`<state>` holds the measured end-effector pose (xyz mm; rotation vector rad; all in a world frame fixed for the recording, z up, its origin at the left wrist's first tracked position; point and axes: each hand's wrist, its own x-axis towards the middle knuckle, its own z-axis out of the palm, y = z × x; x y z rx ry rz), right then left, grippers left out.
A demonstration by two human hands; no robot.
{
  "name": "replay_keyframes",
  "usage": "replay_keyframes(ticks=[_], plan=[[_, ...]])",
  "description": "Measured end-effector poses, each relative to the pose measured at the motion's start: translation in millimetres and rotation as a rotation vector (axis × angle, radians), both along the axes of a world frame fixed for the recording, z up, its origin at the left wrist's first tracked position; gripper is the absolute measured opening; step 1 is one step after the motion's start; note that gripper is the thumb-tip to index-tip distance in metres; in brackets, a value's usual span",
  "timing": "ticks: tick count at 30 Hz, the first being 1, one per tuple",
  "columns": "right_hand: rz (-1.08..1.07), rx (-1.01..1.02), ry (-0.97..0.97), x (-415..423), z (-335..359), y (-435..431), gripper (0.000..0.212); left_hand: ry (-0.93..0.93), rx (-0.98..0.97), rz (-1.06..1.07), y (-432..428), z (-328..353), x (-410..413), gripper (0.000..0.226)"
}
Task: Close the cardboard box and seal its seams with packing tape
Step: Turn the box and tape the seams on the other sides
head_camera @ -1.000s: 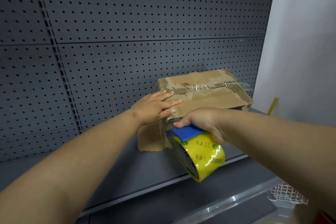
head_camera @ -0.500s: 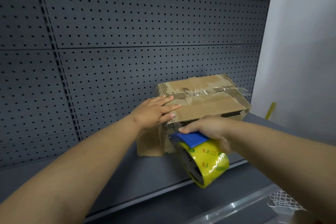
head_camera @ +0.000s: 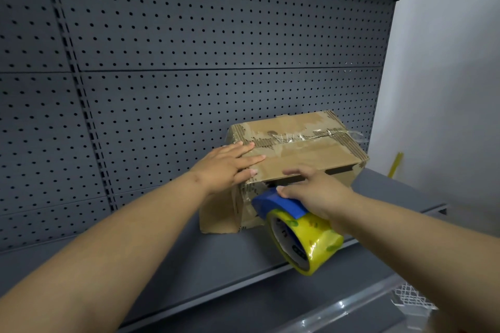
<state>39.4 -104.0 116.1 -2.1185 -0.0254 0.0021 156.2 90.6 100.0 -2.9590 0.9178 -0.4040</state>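
Note:
A worn brown cardboard box sits on a grey metal shelf, its top flaps down and a strip of clear tape along the middle seam. A dark gap shows under the near flap edge. My left hand lies flat on the top's near left corner, fingers spread. My right hand grips a blue tape dispenser loaded with a yellow-wrapped roll of packing tape, held against the box's front face just below the near edge. A loose side flap hangs down at the box's left.
A grey pegboard wall rises directly behind the box. A white wall stands to the right, with a yellow stick leaning there. A clear plastic rail and a white mesh basket lie below at the lower right.
My right hand has slid the tape dispenser down from the box's top edge onto its front face. The left hand stays pressed on the top. The view has shifted slightly.

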Motion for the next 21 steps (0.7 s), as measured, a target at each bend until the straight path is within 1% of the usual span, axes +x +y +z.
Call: replay_keyframes(ticks=[2,3,7,12,15,17,19,20,21], plan=[[0.009,0.064,-0.017,0,-6,0,0.007,0.002,-0.001,0.000,0,0,0,0.047],[0.015,0.097,-0.019,-1,-9,0,0.005,0.003,-0.002,-0.002,1,-1,0,0.047],[0.014,0.192,-0.018,2,-13,1,0.014,0.007,0.018,-0.009,2,3,2,0.048],[0.021,0.250,-0.002,3,-7,1,0.012,0.060,0.034,0.041,2,10,3,0.052],[0.039,0.282,0.026,2,-3,1,0.011,0.030,-0.066,0.014,1,14,-2,0.052],[0.037,0.337,0.045,2,-1,1,0.011,-0.043,-0.149,-0.044,-2,17,-9,0.045],[0.034,0.376,0.057,2,2,1,0.008,-0.069,-0.180,-0.097,-4,18,-17,0.037],[0.034,0.382,0.065,1,3,1,0.007,-0.055,-0.194,-0.127,-3,18,-21,0.038],[0.036,0.384,0.072,2,3,0,0.007,-0.035,-0.209,-0.162,-2,17,-25,0.046]])
